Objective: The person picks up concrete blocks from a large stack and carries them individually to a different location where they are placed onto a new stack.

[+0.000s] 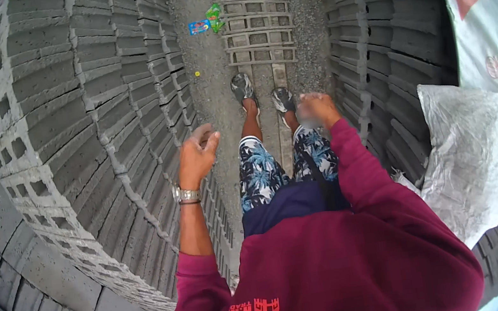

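Maroon sleeves (353,165) come up from the lower edge. The left hand (196,152), with a watch (186,195) on its wrist, is raised beside the left block stack (96,127), fingers loosely curled and holding nothing. The right hand (314,110) is blurred; I cannot tell its fingers. Farther, shoes (243,85) stand on a plank (279,77), before a pallet (255,13).

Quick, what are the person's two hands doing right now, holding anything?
Left hand: loosely open, fingers curled, holding nothing, raised beside the stacked grey blocks.
Right hand: blurred; its grip cannot be told.
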Demonstrator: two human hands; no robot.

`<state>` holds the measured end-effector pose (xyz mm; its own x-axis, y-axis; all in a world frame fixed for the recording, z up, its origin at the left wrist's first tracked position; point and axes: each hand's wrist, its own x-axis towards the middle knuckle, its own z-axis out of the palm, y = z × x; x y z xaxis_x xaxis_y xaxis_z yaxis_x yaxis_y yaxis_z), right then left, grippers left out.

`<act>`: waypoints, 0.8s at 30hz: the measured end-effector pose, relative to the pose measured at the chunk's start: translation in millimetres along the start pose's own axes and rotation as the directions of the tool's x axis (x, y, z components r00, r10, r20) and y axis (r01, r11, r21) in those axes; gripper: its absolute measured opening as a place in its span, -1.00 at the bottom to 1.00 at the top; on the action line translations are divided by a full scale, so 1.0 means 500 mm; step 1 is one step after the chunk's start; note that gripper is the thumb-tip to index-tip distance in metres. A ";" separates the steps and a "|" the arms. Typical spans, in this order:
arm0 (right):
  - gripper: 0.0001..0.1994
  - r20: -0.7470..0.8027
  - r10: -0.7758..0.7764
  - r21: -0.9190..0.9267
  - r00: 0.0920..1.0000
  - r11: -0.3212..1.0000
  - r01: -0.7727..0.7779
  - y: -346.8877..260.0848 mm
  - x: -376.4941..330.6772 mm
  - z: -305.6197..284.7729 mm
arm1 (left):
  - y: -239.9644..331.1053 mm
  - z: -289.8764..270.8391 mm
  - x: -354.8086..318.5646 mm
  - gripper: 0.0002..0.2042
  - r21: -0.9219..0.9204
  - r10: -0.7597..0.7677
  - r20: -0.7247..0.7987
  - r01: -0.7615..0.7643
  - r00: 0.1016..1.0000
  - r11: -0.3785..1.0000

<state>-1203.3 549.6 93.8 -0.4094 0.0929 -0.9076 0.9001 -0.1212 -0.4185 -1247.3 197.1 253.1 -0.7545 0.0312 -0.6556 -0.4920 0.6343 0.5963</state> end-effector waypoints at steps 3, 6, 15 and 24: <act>-0.69 -0.037 -0.002 0.061 0.999 0.998 0.004 -0.015 0.071 0.025 | -0.108 0.078 0.201 -0.61 -0.019 -0.072 0.077 0.074 0.994 0.997; -0.68 -0.008 -0.039 0.122 0.999 0.992 0.040 -0.044 0.158 0.098 | -0.279 0.154 0.411 -0.63 -0.001 -0.097 -0.018 0.097 0.995 0.995; -0.71 0.170 0.043 0.156 0.985 0.985 -0.070 0.100 0.466 0.253 | -0.514 0.485 0.972 -0.49 0.231 -0.168 -0.121 0.192 0.978 0.954; -0.71 0.075 0.007 0.187 0.997 0.982 -0.020 0.061 0.513 0.235 | -0.509 0.622 1.103 -0.58 0.283 -0.074 -0.359 0.184 0.931 0.941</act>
<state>-1298.4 453.6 -155.8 -0.4135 0.0180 -0.9103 0.8644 -0.3062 -0.3987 -1403.0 293.3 -404.2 -0.8214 -0.2950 -0.4882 -0.4788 0.8216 0.3092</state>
